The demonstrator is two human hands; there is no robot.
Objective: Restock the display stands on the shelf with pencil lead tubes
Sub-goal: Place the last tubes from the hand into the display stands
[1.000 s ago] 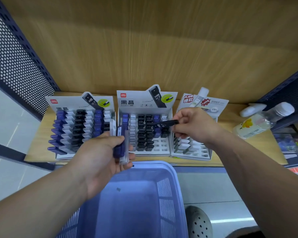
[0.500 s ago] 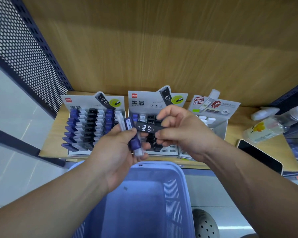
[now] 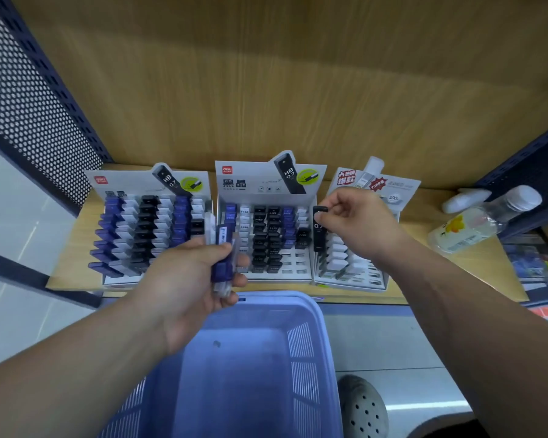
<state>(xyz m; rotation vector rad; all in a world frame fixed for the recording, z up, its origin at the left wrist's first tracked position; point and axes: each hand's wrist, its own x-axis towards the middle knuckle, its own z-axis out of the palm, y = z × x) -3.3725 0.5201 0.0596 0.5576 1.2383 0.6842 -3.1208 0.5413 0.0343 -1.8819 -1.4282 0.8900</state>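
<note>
Three white display stands line the wooden shelf: a left stand [image 3: 124, 184] full of blue, white and black tubes, a middle stand [image 3: 250, 184] with open slots at its front right, and a right stand [image 3: 351, 273] holding white tubes. My left hand [image 3: 184, 279] grips a bundle of blue and clear lead tubes [image 3: 223, 257] in front of the middle stand. My right hand [image 3: 358, 222] pinches one black HB 0.7 tube [image 3: 318, 232] upright by its top, over the gap between the middle and right stands.
A blue plastic basket [image 3: 304, 343] sits below the shelf edge, under my hands. A clear bottle [image 3: 475, 226] with a white cap lies on the shelf's right end. Perforated dark panels flank the shelf. A grey shoe [image 3: 361, 406] shows on the floor.
My right hand drew the black tube away from my left hand and carried it rightward, turning it upright beside the middle stand. My left hand lowered slightly with its bundle.
</note>
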